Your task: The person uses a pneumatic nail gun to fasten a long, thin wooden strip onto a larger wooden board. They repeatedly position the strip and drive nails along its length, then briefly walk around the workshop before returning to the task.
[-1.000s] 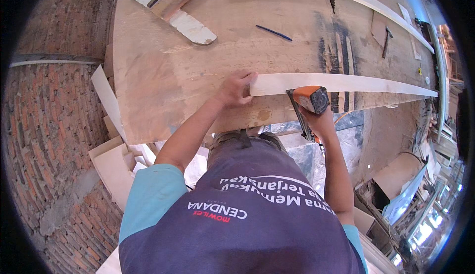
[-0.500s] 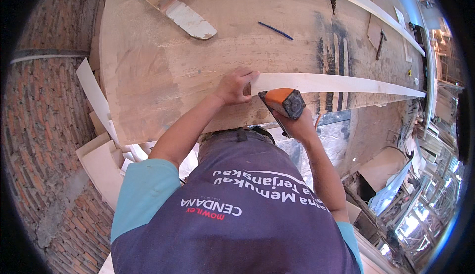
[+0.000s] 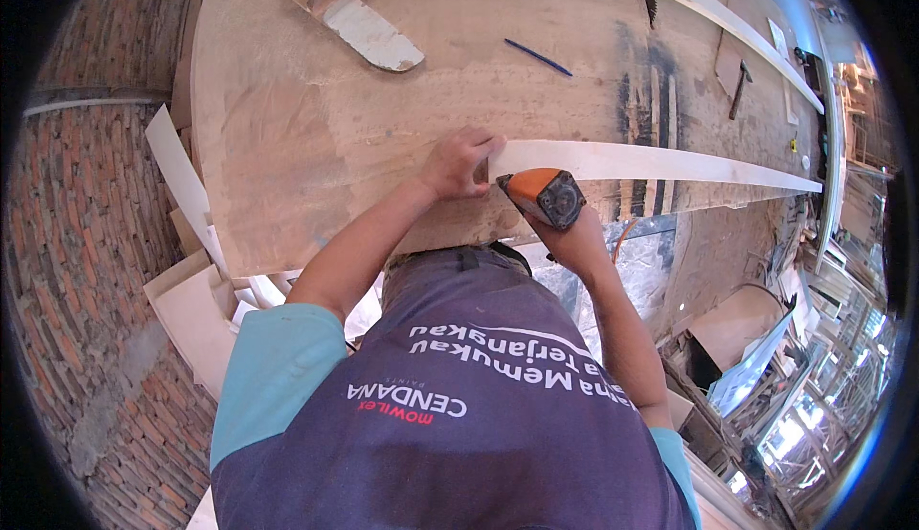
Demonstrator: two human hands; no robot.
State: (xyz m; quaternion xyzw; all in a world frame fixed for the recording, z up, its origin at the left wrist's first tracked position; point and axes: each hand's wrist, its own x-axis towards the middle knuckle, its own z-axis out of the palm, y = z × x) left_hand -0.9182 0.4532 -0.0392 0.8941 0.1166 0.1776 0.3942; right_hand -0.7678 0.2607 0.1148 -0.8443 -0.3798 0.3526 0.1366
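A long pale wood strip (image 3: 661, 164) lies along the near edge of the plywood workbench (image 3: 316, 137). My left hand (image 3: 459, 161) presses down on the strip's left end, fingers bent over it. My right hand (image 3: 574, 233) grips an orange and black nail gun (image 3: 546, 195), whose head sits against the strip's near edge just right of my left hand. My torso in a dark shirt with teal sleeves fills the lower part of the view.
On the bench lie a blue pencil (image 3: 538, 57), a white-painted board piece (image 3: 369, 34), a hammer (image 3: 739, 88) and another long pale strip (image 3: 708, 8) at the far side. Offcut boards (image 3: 191, 291) lean by the brick floor on the left. Clutter fills the right.
My right hand has carried the nail gun leftward along the strip, from further right to close beside my left hand. My left hand stays on the strip's end.
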